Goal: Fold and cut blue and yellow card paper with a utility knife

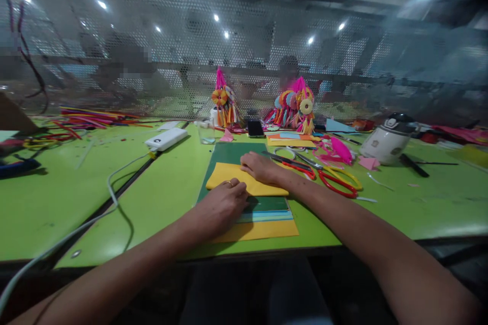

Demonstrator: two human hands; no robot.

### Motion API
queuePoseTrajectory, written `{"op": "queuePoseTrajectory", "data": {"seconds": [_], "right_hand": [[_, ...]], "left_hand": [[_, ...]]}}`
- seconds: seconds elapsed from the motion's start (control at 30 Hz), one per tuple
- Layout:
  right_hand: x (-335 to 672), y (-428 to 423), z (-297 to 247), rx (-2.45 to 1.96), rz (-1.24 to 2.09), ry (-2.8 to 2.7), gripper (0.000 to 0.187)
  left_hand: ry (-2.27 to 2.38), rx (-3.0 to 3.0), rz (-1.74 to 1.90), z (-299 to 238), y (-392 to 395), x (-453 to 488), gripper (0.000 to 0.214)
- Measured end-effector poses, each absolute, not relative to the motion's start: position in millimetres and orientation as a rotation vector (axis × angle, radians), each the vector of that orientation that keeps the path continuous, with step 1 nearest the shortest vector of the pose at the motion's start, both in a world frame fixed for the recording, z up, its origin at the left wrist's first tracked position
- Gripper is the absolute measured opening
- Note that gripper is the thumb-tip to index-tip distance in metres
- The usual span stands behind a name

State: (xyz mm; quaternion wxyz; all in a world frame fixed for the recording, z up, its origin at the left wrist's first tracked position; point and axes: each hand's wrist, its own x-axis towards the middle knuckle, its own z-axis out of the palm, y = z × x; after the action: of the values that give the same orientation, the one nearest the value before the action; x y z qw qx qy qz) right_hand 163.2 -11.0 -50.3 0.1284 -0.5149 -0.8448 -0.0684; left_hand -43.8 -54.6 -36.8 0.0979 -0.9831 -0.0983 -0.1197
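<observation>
A folded sheet of yellow paper (223, 172) lies across a dark green board (232, 152) in front of me. My left hand (226, 203), wearing a ring, is closed at the near edge of the yellow paper, with its fingers bent and their tips partly hidden. On the paper's far side my right hand (259, 166) presses down with curled fingers. Blue and light green sheets (267, 216) stick out from under the board's near end, above an orange-yellow sheet (263, 229). Just right of my right hand lie red-handled scissors (295, 163).
Larger scissors (337, 183) with red and yellow handles lie beside my right forearm. A white power bank (166, 139) trails a cable at left. Behind stand a glass (206, 133), a phone (255, 129) and paper-flower tassels (301, 104). A white jug (387, 139) stands at right.
</observation>
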Motion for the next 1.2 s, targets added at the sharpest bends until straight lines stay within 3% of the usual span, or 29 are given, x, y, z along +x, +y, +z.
{"op": "queuePoseTrajectory", "data": {"seconds": [0.3, 0.53, 1.2], "right_hand": [[167, -61, -7, -1.508, -0.272, -2.444, 0.025], [136, -144, -36, -1.486, -0.268, -2.515, 0.031], [127, -148, -48, -1.599, -0.481, -2.488, 0.037]], "left_hand": [[-0.343, -2.99, -0.442, -33, -52, -45, 0.029], [-0.372, -2.925, -0.439, -35, -56, -43, 0.02], [-0.36, -2.909, -0.328, -33, -66, -45, 0.012]]}}
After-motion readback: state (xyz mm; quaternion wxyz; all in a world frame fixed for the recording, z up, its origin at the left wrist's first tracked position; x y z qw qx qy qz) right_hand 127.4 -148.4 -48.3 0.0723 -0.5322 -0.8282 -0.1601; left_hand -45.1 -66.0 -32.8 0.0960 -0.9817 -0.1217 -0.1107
